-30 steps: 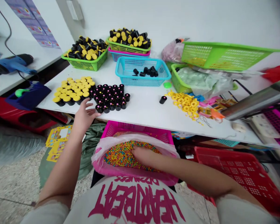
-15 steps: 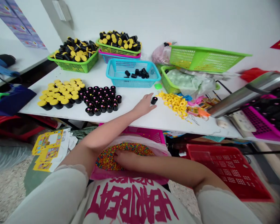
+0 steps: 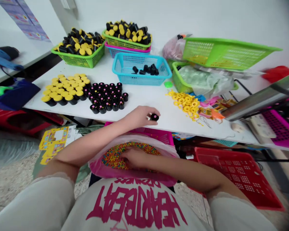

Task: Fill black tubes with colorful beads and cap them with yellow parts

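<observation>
Touching black tube [image 3: 154,117], shirt reading HEARTBEAT [image 3: 135,205]

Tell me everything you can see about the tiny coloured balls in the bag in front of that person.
The tiny round beads are a glossy mix of red, orange, yellow, green and blue, though their material cannot be told from here. They lie heaped loose in a thin plastic bag, whose mouth spreads open inside a magenta plastic basket. The person's right hand rests on the heap, its fingers pressed among the beads.
</observation>
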Demonstrator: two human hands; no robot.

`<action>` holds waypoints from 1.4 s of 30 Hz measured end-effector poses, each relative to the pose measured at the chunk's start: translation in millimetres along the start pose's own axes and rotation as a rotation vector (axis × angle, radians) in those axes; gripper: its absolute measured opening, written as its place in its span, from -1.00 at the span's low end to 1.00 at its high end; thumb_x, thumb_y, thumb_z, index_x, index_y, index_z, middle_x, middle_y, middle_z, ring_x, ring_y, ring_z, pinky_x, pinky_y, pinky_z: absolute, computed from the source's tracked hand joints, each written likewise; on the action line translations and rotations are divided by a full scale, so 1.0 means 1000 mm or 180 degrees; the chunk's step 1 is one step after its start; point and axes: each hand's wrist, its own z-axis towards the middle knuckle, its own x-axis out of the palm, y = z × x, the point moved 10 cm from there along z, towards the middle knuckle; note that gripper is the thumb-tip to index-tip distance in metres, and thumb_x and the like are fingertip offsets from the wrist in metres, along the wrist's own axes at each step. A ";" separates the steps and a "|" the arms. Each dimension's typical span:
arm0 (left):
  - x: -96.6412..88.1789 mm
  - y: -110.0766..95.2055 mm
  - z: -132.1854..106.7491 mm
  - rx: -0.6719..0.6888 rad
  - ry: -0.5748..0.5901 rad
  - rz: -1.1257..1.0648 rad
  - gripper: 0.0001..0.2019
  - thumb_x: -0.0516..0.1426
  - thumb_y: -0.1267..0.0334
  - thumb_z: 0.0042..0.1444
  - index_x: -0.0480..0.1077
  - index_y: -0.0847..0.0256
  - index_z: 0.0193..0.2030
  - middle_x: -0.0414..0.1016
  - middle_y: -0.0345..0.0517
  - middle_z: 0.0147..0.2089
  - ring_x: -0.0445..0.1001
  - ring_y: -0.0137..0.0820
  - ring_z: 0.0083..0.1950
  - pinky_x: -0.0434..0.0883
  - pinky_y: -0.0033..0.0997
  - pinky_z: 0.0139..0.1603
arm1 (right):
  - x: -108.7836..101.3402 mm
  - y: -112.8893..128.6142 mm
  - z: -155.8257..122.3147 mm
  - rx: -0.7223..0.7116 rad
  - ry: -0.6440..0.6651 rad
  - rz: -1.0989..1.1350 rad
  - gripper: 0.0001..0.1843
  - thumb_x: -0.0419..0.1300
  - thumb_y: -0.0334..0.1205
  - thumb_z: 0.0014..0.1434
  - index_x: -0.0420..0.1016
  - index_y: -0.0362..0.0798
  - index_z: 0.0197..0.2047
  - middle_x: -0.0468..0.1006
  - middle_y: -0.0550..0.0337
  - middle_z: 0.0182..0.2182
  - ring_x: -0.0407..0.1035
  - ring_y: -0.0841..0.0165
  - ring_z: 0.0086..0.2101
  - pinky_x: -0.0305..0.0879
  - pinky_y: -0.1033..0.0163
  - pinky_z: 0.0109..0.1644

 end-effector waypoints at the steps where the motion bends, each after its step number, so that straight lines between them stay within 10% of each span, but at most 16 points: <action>1: -0.002 -0.006 -0.025 -0.0022 0.0081 -0.0030 -0.71 0.27 0.26 0.07 0.52 0.18 -0.03 0.60 -0.09 -0.07 0.55 -0.36 -0.10 0.45 -0.38 -0.03 | -0.001 -0.001 -0.001 0.0020 0.0004 0.0140 -0.70 0.19 -0.42 0.09 0.56 -0.04 -0.09 0.63 0.09 -0.23 0.46 0.24 -0.18 0.38 0.16 -0.07; 7: -0.003 0.017 -0.161 -0.0866 0.0107 0.0052 -0.65 0.28 0.19 0.01 0.53 0.08 -0.01 0.62 -0.12 -0.01 0.57 -0.27 -0.03 0.45 -0.30 0.08 | -0.011 -0.003 -0.009 0.0052 0.0160 0.0938 -0.77 0.28 -0.32 0.11 0.56 -0.13 -0.12 0.63 0.05 -0.18 0.48 0.28 -0.22 0.38 0.23 -0.12; 12: 0.014 0.047 -0.219 -0.1549 0.0103 0.0175 -0.77 0.24 0.30 -0.01 0.58 0.08 -0.16 0.66 -0.19 -0.19 0.60 -0.34 -0.24 0.48 -0.46 -0.19 | -0.043 -0.001 -0.026 0.0231 -0.0244 0.1297 -0.77 0.26 -0.31 0.16 0.52 -0.08 -0.08 0.61 0.11 -0.15 0.47 0.31 -0.18 0.38 0.20 -0.05; 19: 0.029 0.052 -0.215 -0.1692 -0.0185 0.0079 -0.75 0.22 0.26 0.05 0.55 0.11 -0.09 0.64 -0.12 -0.13 0.58 -0.28 -0.13 0.47 -0.37 -0.13 | -0.081 0.036 -0.034 -0.0276 -0.0920 0.0698 -0.80 0.16 -0.36 0.24 0.52 -0.09 -0.07 0.54 0.03 -0.12 0.42 0.29 -0.08 0.37 0.15 0.04; 31: 0.030 0.052 -0.205 -0.1509 -0.0236 -0.0107 -0.78 0.22 0.37 0.06 0.51 0.17 -0.11 0.63 -0.13 -0.15 0.57 -0.28 -0.15 0.47 -0.33 -0.09 | -0.070 0.079 -0.031 -0.0900 -0.0433 -0.1207 -0.70 0.01 -0.50 0.24 0.51 -0.16 -0.07 0.52 -0.07 -0.11 0.35 0.13 -0.04 0.29 0.01 0.16; 42: 0.029 0.050 -0.211 -0.1330 -0.0414 -0.0187 -0.72 0.23 0.39 0.06 0.50 0.16 -0.05 0.62 -0.12 -0.04 0.55 -0.28 -0.02 0.44 -0.30 0.06 | -0.076 0.072 -0.038 -0.0669 -0.0398 -0.0584 -0.71 0.07 -0.44 0.25 0.49 -0.01 -0.03 0.47 0.04 0.02 0.33 0.15 0.08 0.30 0.10 0.19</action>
